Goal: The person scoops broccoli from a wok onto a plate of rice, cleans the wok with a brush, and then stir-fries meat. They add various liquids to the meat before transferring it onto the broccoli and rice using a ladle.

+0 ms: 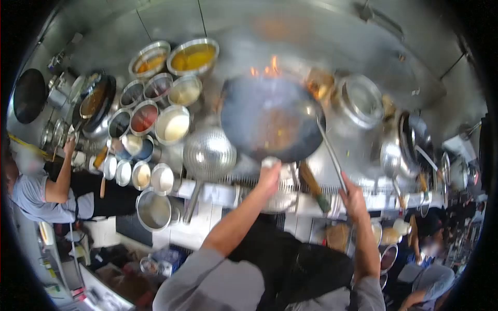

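A large dark wok (270, 116) sits tilted over a stove, with orange flames licking its far rim. My left hand (270, 173) grips the wok's near edge through a white cloth. My right hand (354, 194) is closed on the long metal handle of a ladle (327, 142), whose bowl end reaches into the wok at its right side. Food in the wok is blurred.
Several steel bowls of sauces and seasonings (155, 111) stand left of the wok, with a perforated strainer (208, 153) beside it. A steel pot (360, 98) and another wok (415, 137) are at right. One person (39, 192) works at left, another (428, 249) at lower right.
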Demonstrator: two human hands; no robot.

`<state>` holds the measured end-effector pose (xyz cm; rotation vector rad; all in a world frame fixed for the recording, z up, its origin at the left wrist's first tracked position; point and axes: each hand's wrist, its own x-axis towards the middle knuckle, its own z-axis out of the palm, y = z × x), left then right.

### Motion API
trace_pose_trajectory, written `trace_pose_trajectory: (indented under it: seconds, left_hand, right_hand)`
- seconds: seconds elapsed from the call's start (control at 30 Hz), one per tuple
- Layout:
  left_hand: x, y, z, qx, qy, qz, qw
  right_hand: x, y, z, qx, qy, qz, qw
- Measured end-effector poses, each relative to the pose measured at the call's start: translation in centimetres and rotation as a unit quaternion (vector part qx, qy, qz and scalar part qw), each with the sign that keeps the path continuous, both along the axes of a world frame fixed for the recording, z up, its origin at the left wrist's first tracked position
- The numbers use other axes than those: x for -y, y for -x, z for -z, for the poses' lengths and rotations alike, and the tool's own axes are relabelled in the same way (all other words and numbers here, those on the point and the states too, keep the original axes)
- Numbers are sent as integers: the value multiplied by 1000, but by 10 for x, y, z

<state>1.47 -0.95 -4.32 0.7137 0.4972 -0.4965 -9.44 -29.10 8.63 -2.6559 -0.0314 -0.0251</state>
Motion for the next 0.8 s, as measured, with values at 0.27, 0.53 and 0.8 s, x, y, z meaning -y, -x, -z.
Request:
trace_pose_trajectory:
  seconds: [0.27,0.53,0.8]
  left_hand:
    - [-20,88,-111,-18,-41,-12,999]
    - [-7,105,-29,65,-56,-14,996]
    - [-8,57,-137,-23,-69,-1,997]
  right_hand:
    - [12,35,-141,-272,-86,-152,946]
    - [-14,0,-68,-89,-21,-176,980]
    - [4,-29,-192,-377,3,-90,922]
